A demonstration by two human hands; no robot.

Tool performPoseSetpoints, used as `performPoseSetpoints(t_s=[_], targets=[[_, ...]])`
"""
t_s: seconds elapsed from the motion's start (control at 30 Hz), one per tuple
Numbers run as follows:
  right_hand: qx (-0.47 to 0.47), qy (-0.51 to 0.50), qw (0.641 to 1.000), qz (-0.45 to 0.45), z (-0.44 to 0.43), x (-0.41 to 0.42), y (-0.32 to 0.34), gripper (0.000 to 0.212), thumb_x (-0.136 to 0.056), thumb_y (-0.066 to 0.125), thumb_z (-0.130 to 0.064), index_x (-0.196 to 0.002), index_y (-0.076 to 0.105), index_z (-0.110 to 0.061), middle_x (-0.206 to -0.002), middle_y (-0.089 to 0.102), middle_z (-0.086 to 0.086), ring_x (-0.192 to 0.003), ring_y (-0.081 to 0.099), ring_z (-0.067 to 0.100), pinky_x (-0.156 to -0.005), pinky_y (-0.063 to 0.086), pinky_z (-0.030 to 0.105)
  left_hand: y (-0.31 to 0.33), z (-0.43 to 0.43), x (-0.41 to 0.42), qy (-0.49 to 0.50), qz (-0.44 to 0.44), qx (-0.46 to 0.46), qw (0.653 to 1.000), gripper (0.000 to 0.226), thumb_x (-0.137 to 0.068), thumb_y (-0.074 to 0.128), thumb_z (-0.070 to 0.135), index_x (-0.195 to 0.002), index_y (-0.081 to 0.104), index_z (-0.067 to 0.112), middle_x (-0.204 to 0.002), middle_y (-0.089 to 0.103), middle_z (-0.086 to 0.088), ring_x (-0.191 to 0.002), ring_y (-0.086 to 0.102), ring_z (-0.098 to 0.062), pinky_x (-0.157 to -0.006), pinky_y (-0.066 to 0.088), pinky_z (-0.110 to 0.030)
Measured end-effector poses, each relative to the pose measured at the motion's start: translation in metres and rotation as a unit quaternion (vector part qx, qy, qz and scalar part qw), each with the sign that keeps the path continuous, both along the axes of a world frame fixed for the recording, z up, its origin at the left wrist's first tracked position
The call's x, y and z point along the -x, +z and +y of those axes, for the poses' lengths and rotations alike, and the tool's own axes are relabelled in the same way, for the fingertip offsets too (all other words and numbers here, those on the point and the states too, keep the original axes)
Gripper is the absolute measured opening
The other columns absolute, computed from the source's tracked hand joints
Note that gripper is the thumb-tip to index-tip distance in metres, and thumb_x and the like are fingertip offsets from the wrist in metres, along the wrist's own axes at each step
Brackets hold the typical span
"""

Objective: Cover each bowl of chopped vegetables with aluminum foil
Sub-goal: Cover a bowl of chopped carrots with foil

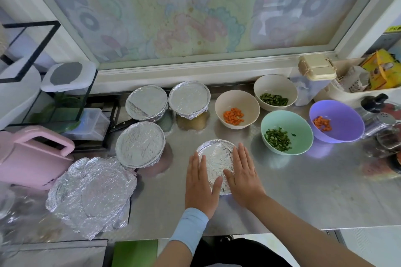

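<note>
Nearest, at the front of the steel worktop [303, 191], a small foil-covered bowl [217, 156] is enclosed between both hands. The left grip [200, 182] is laid flat against its left side with the fingers straight, and the right grip [243, 176] is laid flat against its right side in the same way. Nothing is pinched; the foil is only pressed down. The step is judged to be the smoothing of the sheet over the rim.

Foil is thin, light and easily torn, so it is better pressed with flat fingers and folded under the rim from outside. The bowl looks light and could probably be slid on the smooth metal if it is pushed from one side only.

To the left, a loose stack of foil sheets [91, 195] is placed beside a pink jug [32, 156]. A new sheet is best taken by its edge, so that the middle is not crumpled.

Farther back on the left, three bowls are already covered: one nearer [140, 144] and two by the wall [147, 102] [189, 97].

On the right, four bowls are not yet covered:
- a green bowl [299, 123] with chopped greens
- a purple bowl [345, 119] with carrot
- a beige bowl [225, 102] with carrot
- a second beige bowl [275, 84] with greens, farthest back
</note>
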State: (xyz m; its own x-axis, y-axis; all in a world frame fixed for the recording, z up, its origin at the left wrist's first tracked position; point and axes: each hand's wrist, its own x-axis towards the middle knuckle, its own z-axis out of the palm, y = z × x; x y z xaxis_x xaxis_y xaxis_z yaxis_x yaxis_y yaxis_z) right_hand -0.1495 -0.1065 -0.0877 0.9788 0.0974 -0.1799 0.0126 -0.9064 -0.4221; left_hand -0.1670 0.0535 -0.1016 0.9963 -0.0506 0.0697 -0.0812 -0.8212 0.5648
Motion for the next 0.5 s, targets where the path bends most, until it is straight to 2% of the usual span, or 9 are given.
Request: performPoseSetpoints(t_s=[0.07, 0.17, 0.23, 0.3, 0.33, 0.4, 0.5], targets=[[-0.010, -0.006, 1.000, 0.002, 0.001, 0.002, 0.000, 0.082, -0.088, 0.000, -0.059, -0.155, -0.011, -0.014, -0.160, -0.026, 0.000, -0.143, -0.032, 0.008, -0.119, -0.013, 0.029, -0.006, -0.001, 0.002, -0.013, 0.022, -0.029, 0.999, 0.081, -0.094, 0.019, 0.067, -0.156, 0.006, 0.017, -0.164, -0.008, -0.002, -0.151, -0.012, -0.017, -0.122, 0.000, -0.031], [0.008, -0.012, 1.000, 0.003, -0.001, 0.007, 0.001, 0.080, -0.089, -0.002, -0.057, -0.156, -0.005, -0.014, -0.163, -0.014, -0.001, -0.148, -0.019, 0.010, -0.122, -0.008, 0.033, -0.007, 0.010, -0.010, -0.047, 0.036, -0.027, 0.998, 0.078, -0.093, 0.024, 0.060, -0.155, 0.001, 0.020, -0.163, -0.013, 0.001, -0.149, -0.017, -0.013, -0.123, 0.000, -0.032], [0.014, -0.021, 1.000, -0.018, -0.005, 0.008, 0.003, 0.076, -0.093, 0.005, -0.053, -0.157, 0.009, -0.012, -0.164, 0.007, 0.003, -0.151, 0.001, 0.017, -0.123, -0.001, 0.035, -0.002, 0.021, -0.018, -0.068, 0.028, -0.009, 0.997, 0.072, -0.095, 0.023, 0.053, -0.156, 0.006, 0.019, -0.163, -0.009, 0.003, -0.149, -0.014, -0.010, -0.124, 0.004, -0.037], [0.003, -0.034, 0.998, -0.058, -0.008, 0.006, 0.005, 0.069, -0.094, 0.018, -0.049, -0.151, 0.030, -0.011, -0.154, 0.032, 0.008, -0.146, 0.024, 0.025, -0.122, 0.014, 0.039, 0.003, 0.030, -0.022, -0.052, 0.007, 0.005, 0.999, 0.066, -0.098, 0.021, 0.046, -0.155, 0.015, 0.016, -0.163, 0.000, 0.003, -0.150, -0.007, -0.009, -0.123, 0.011, -0.042], [-0.001, -0.037, 0.997, -0.072, -0.009, 0.002, 0.006, 0.066, -0.094, 0.021, -0.047, -0.148, 0.035, -0.011, -0.151, 0.036, 0.009, -0.143, 0.029, 0.027, -0.120, 0.018, 0.040, 0.005, 0.032, -0.020, -0.039, -0.003, 0.004, 0.999, 0.064, -0.099, 0.021, 0.045, -0.155, 0.018, 0.014, -0.163, 0.003, 0.002, -0.150, -0.005, -0.009, -0.122, 0.014, -0.042], [0.003, -0.019, 0.997, -0.073, -0.010, -0.005, 0.008, 0.069, -0.094, 0.019, -0.046, -0.153, 0.027, -0.012, -0.159, 0.025, 0.008, -0.148, 0.018, 0.023, -0.122, 0.012, 0.037, 0.006, 0.029, -0.012, -0.033, -0.009, -0.009, 0.999, 0.065, -0.099, 0.025, 0.046, -0.155, 0.019, 0.014, -0.163, 0.005, 0.002, -0.151, -0.002, -0.011, -0.122, 0.015, -0.041], [0.010, 0.043, 0.998, -0.039, -0.009, -0.011, 0.006, 0.077, -0.090, 0.008, -0.051, -0.157, 0.005, -0.013, -0.163, -0.008, 0.000, -0.150, -0.010, 0.013, -0.120, -0.006, 0.028, 0.000, 0.014, 0.002, -0.060, 0.004, -0.066, 0.996, 0.082, -0.092, 0.036, 0.059, -0.155, 0.016, 0.012, -0.164, 0.002, -0.003, -0.152, -0.003, -0.017, -0.122, 0.006, -0.036]])
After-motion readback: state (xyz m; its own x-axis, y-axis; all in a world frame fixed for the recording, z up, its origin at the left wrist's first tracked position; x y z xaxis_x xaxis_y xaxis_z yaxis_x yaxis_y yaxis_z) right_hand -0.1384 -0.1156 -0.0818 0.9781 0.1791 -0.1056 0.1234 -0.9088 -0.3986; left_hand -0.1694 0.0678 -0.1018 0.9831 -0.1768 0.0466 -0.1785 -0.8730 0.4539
